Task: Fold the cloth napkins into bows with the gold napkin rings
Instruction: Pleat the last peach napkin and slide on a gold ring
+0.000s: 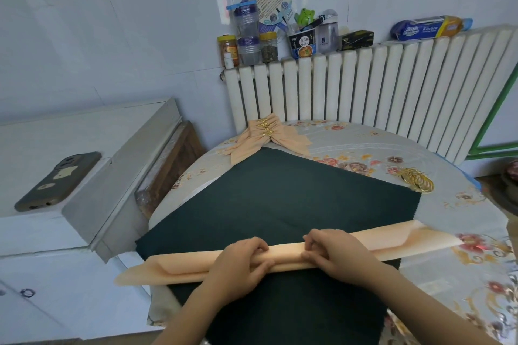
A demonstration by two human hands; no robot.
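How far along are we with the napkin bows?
Done: a stack of finished peach bows with gold rings lies at the table's far edge. In hand: left hand and right hand pinch a peach napkin folded into a long strip. Left: gathering it and adding a ring from the loose gold rings.

- A peach napkin [280, 256] is lying near, on a dark green cloth [280, 199].
- Floral print is covering the pale table [420, 148].
- Gold rings [501, 180] are gleaming at right.

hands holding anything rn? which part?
Both hands, left hand and right hand, pinch the folded peach napkin strip at its middle, side by side, on the dark green cloth.
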